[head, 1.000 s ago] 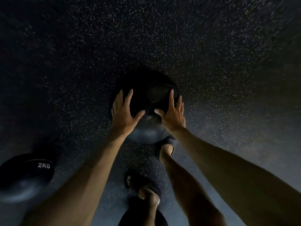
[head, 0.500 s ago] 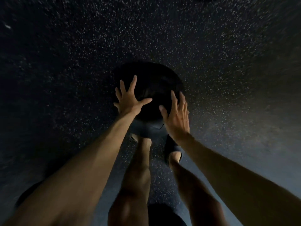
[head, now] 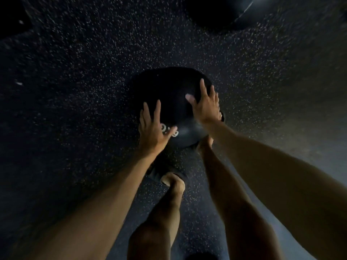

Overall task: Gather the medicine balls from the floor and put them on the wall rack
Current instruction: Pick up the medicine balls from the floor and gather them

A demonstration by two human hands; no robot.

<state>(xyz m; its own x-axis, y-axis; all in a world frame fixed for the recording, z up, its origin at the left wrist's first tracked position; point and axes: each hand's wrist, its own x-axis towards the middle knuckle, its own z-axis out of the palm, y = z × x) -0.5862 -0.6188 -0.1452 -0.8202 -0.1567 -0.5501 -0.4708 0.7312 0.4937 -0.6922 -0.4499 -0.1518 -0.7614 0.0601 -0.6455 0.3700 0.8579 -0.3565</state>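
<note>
A black medicine ball with a blurred white weight mark sits at the centre of the view, over the dark speckled floor. My left hand lies flat on its lower left side, fingers spread. My right hand presses on its right side, thumb across the top. Both palms clasp the ball between them. A second black ball lies at the top edge, partly cut off. The wall rack is not in view.
My two bare legs and dark shoes stand just below the ball. A dark rounded shape shows at the bottom edge. The room is dim and the speckled rubber floor spreads on all sides.
The view has moved forward: the 2KG ball at the lower left has left the frame and another ball has come in at the top. My hands have shifted on the centre ball, which now shows its weight mark.
</note>
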